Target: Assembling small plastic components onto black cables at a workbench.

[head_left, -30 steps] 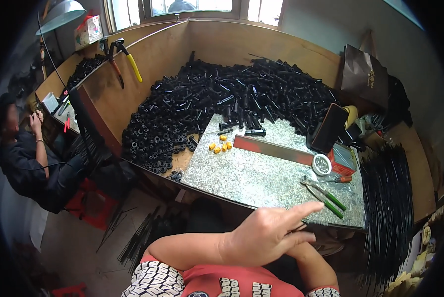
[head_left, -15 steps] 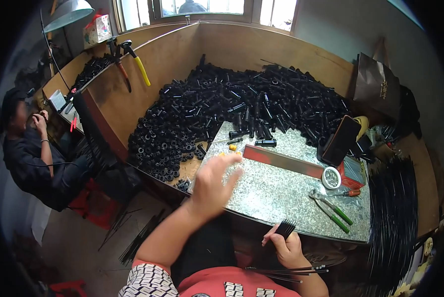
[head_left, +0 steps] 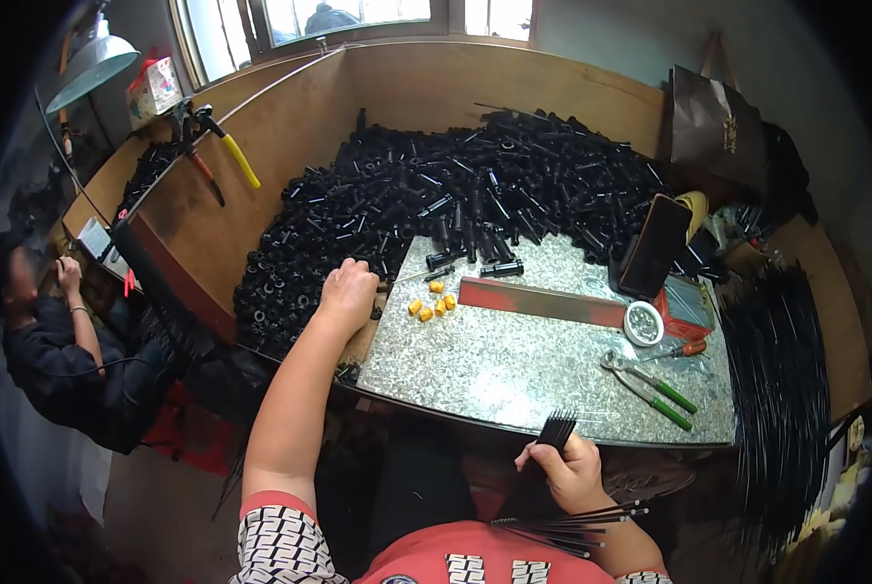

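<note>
My left hand (head_left: 350,290) reaches over the near left edge of a heap of small black ring-shaped parts (head_left: 275,292). Its back faces up and its fingers curl downward, closed; whatever they hold is hidden beneath them. Just below the front edge of the speckled stone slab (head_left: 475,370), my right hand (head_left: 570,469) is wrapped round a bundle of thin black rods (head_left: 557,428). One set of rod ends rises above the fist, and the other ends fan out below beside my forearm. Several small yellow pieces (head_left: 438,286) lie on the slab, nearest to my left hand.
Behind the slab spreads a large pile of black tubular parts (head_left: 455,185). On the slab are a metal bar (head_left: 543,302), a white cup (head_left: 643,323), green-handled pliers (head_left: 650,389) and a propped phone (head_left: 654,243). Long black rods (head_left: 777,389) stand at right. Another person (head_left: 66,341) sits at left.
My left hand has moved left and away from me, from above the yellow pieces to the ring heap, uncovering them. My right hand still holds the rods. The whole view has shifted slightly.
</note>
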A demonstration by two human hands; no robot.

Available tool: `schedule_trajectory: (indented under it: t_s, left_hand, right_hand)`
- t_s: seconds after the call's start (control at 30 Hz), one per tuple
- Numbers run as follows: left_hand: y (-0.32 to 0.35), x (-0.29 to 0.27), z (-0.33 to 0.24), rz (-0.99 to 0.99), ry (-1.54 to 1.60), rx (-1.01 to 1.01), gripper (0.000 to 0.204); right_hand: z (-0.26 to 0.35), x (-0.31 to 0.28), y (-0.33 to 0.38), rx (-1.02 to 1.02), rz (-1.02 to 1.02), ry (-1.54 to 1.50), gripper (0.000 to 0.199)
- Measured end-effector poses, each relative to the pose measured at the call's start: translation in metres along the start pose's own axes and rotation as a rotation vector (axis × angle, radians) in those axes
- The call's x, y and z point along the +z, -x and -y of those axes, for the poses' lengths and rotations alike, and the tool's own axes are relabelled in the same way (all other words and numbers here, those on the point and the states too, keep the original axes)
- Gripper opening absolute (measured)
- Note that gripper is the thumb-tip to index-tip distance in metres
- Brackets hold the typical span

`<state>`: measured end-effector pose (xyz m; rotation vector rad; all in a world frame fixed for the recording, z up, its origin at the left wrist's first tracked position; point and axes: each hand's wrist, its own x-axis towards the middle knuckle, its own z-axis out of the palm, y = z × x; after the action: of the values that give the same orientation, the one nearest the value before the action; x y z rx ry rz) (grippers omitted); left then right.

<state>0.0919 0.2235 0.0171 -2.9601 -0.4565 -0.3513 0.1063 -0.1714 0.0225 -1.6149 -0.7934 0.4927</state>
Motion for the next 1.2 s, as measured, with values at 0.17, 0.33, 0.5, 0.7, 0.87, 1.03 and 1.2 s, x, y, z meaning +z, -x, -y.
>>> schedule_trajectory:
  t_s: [0.17,0.33,0.5,0.7,0.87,1.03,1.2]
  left_hand:
    - [0.008,-0.014,-0.014,-0.381,0.379,-0.109,0.006]
    - [0.037,-0.046,-0.103,-0.491,1.501,-0.199,0.021]
    - [0.077,-0.052,-0.169,-0.295,2.042,-0.216,0.032]
    - [0.078,-0.053,-0.210,-0.229,2.149,-0.246,0.031]
    - [0.080,-0.051,-0.222,-0.245,2.151,-0.240,0.032]
    - [0.088,-0.053,-0.227,-0.292,2.222,-0.251,0.030]
    - [0.100,-0.070,-0.212,-0.546,2.230,-0.172,0.027]
  right_hand:
    - [0.008,0.004,-0.002,0.059,-0.048,-0.030,0.018]
    - [0.005,-0.002,-0.006,0.088,-0.057,-0.010,0.018]
    - [0.003,0.002,-0.009,0.054,0.014,-0.016,0.019]
    - [0.001,0.003,-0.005,0.104,0.061,-0.082,0.018]
    - [-0.002,0.005,-0.001,0.153,0.120,-0.144,0.020]
    - [-0.008,0.007,0.007,0.126,0.106,-0.160,0.020]
    - [-0.001,0.009,0.009,0.079,0.123,-0.039,0.020]
